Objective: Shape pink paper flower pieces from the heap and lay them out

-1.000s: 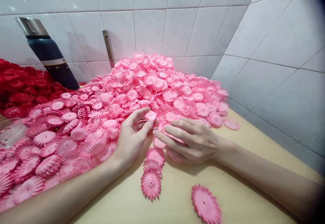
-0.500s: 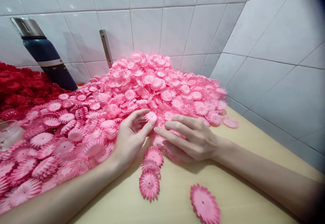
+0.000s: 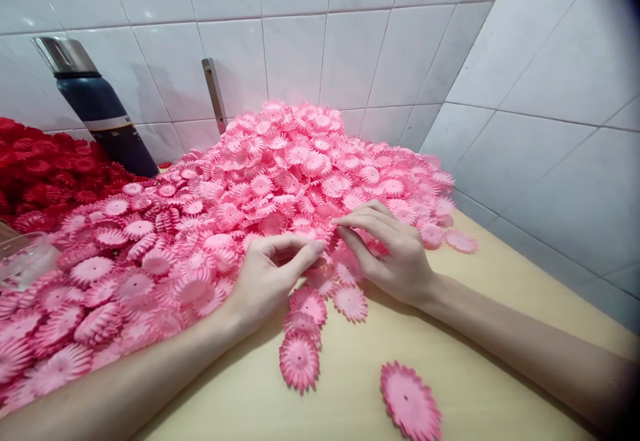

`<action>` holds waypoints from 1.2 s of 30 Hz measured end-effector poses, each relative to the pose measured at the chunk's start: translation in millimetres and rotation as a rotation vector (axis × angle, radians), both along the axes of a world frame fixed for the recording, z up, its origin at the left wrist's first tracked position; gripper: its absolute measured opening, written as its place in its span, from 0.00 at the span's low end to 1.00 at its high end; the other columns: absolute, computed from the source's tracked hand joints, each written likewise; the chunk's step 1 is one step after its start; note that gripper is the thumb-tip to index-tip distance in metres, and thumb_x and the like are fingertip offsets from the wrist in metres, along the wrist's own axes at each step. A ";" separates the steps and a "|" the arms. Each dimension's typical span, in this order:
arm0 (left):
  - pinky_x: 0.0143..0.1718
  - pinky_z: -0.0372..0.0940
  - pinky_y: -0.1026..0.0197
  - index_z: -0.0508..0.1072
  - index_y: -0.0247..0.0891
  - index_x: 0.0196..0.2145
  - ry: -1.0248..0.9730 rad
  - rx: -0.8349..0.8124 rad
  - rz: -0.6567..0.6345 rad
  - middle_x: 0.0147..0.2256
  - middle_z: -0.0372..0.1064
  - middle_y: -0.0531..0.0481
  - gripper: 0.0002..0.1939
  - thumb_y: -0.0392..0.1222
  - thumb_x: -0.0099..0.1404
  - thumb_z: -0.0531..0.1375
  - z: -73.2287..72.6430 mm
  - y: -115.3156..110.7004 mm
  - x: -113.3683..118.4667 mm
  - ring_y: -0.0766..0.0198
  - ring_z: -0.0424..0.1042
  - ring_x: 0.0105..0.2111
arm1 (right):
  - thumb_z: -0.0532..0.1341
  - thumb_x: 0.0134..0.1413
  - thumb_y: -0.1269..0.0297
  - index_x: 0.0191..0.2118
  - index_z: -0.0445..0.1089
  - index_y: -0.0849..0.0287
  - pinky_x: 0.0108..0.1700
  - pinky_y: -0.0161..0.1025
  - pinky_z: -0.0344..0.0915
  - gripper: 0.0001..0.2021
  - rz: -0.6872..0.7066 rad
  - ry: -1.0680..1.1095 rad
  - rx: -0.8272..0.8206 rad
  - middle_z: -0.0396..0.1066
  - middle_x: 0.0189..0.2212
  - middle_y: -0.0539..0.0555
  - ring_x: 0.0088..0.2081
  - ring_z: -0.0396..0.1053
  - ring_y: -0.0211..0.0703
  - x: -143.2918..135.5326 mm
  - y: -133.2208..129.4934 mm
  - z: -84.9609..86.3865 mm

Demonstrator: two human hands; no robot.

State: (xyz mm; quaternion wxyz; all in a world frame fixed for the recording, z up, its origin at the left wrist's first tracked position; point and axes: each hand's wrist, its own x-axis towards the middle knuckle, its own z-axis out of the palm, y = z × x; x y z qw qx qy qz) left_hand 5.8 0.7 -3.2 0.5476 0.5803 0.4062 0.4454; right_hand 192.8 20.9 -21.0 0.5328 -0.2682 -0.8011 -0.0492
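Pink fringed flower pieces (image 3: 300, 154), round with a small centre hole, lie heaped in front of me. My left hand (image 3: 273, 271) is at the near edge of the heap, thumb and forefinger pinched together; what sits between them is hidden against the pink. Just right of it, slightly higher, my right hand (image 3: 390, 247) has its thumb and forefinger tips pressed together, and anything they hold is too small to make out. Below the hands, several loose pieces lie on the table, among them a darker-edged flower piece (image 3: 299, 359) and a paler flower piece (image 3: 351, 302).
A single flower piece (image 3: 411, 397) lies on the tan table (image 3: 480, 334) near the front. At the left are a dark blue bottle (image 3: 105, 107), a heap of red flower pieces (image 3: 45, 167) and a clear plastic container (image 3: 27, 261). A tiled wall (image 3: 295, 54) stands behind.
My right hand has lifted and its fingertips have closed into a pinch. My left hand has shifted slightly right; the flower piece visible at its fingertips no longer shows. A paler piece by the right hand is uncovered.
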 end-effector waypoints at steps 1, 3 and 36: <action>0.34 0.71 0.67 0.79 0.34 0.31 -0.013 -0.007 0.003 0.30 0.76 0.50 0.10 0.45 0.57 0.67 0.3 -0.3 0.4 0.67 0.75 0.30 | 0.61 0.53 0.81 0.41 0.72 0.63 0.35 0.44 0.68 0.11 0.009 0.010 -0.010 0.73 0.30 0.58 0.33 0.68 0.45 -0.4 -0.5 0.5; 0.34 0.73 0.66 0.78 0.35 0.32 -0.055 -0.026 0.022 0.31 0.76 0.50 0.09 0.43 0.55 0.68 1.5 -1.0 1.1 0.66 0.76 0.32 | 0.61 0.54 0.80 0.42 0.72 0.62 0.35 0.43 0.67 0.11 0.040 0.022 -0.034 0.74 0.30 0.57 0.32 0.68 0.44 -1.4 -1.6 1.1; 0.33 0.72 0.64 0.78 0.38 0.39 -0.138 -0.108 0.031 0.31 0.76 0.51 0.15 0.38 0.51 0.71 -1.4 3.1 -0.1 0.66 0.74 0.32 | 0.63 0.53 0.75 0.44 0.68 0.57 0.43 0.40 0.73 0.13 0.254 0.307 -0.605 0.75 0.35 0.53 0.38 0.74 0.41 -10.7 -18.3 -3.0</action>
